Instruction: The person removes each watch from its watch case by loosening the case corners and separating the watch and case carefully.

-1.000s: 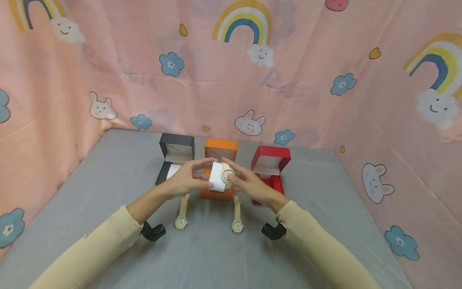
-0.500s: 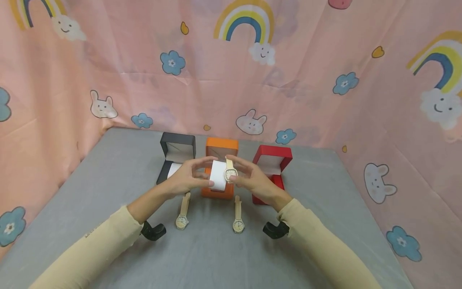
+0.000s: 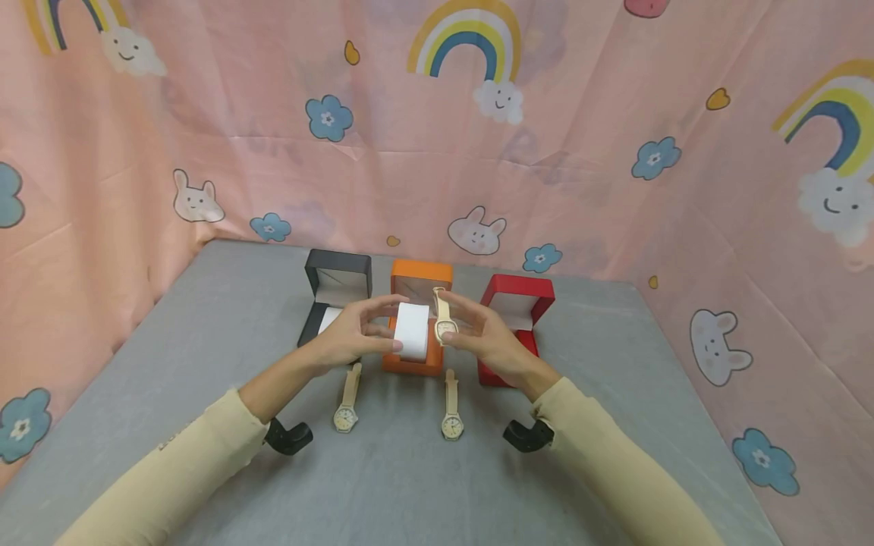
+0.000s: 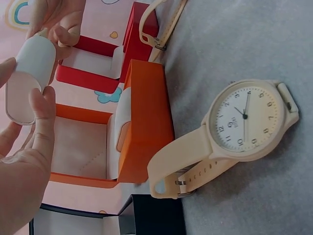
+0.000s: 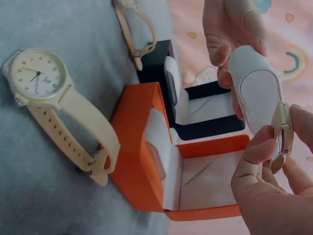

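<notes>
My left hand [image 3: 348, 331] holds a white watch pillow [image 3: 412, 331] between its thumb and fingers, in front of the orange box. Just right of the pillow, my right hand [image 3: 490, 343] pinches a cream wristwatch [image 3: 445, 327] by its case and strap. In the right wrist view this watch [image 5: 282, 128] is edge-on beside the end of the pillow [image 5: 257, 90]. On the grey table nearer me lie two more cream wristwatches, the left one [image 3: 346, 418] and the right one [image 3: 451, 426], both dials towards me.
Three hinged watch boxes stand lid-up in a row at the back: black [image 3: 339, 261], orange [image 3: 422, 270] and red [image 3: 522, 285]. White pillows sit in the black and orange ones. A pink printed curtain [image 3: 382, 182] walls the table [image 3: 396, 493] behind and at the sides.
The watch, wrapped round the white pillow a second ago, has come away from it. My right hand has drawn it to the right while my left hand keeps the pillow almost still.
</notes>
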Available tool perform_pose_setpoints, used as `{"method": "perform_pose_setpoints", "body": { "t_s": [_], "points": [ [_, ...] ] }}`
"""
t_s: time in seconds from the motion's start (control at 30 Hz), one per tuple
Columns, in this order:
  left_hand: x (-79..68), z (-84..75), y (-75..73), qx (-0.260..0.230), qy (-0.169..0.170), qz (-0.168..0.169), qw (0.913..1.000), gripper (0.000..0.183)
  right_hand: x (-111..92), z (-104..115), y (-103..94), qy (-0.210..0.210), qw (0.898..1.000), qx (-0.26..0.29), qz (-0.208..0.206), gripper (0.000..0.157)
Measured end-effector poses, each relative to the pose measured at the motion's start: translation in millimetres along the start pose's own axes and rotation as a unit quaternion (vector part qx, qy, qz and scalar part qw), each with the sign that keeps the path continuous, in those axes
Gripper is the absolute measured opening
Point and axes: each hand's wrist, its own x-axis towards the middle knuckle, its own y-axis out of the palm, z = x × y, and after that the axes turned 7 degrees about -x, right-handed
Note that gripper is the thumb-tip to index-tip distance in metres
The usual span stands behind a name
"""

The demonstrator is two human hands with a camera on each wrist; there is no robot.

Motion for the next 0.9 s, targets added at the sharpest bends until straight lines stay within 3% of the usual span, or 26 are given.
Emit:
{"method": "perform_pose_setpoints", "body": {
  "t_s": [0.9],
  "points": [
    [1.8,5.2,10.0,0.006,-0.027,-0.009,0.9996,0.076,-26,-17,-17.8,-0.016,1.000,-0.027,0.003,0.073]
  ]
}}
